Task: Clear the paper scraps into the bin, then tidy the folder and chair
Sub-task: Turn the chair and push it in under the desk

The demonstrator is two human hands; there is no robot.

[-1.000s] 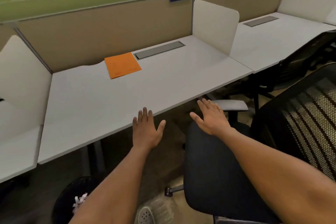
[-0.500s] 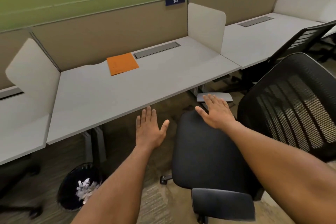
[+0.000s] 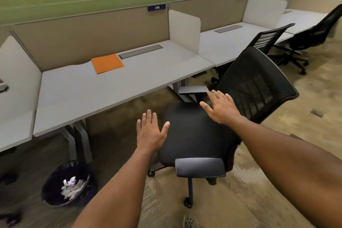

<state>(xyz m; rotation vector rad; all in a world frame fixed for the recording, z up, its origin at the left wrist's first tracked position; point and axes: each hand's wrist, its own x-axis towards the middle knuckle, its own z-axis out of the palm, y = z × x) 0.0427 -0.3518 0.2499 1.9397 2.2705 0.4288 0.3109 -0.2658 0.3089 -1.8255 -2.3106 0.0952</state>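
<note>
A black mesh-backed office chair (image 3: 196, 133) stands pulled out from the grey desk (image 3: 103, 92), its seat turned sideways. My left hand (image 3: 150, 131) hovers open, palm down, over the seat's left edge. My right hand (image 3: 221, 107) is open, fingers spread, above the seat near the far armrest (image 3: 193, 89). Neither hand holds anything. An orange folder (image 3: 107, 63) lies flat at the back of the desk. A black bin (image 3: 67, 183) with white paper scraps (image 3: 71, 187) inside sits on the floor under the desk's left end.
White divider panels (image 3: 185, 31) separate the desk from neighbouring desks. Two more black chairs (image 3: 268, 40) stand at the desks to the right. A grey cable tray lid (image 3: 140, 51) is set in the desk behind the folder. Carpet floor stretches to the right.
The view has pulled back from the desk, so the whole chair and the bin now show. Both hands stay open and have shifted from the desk edge to over the chair seat.
</note>
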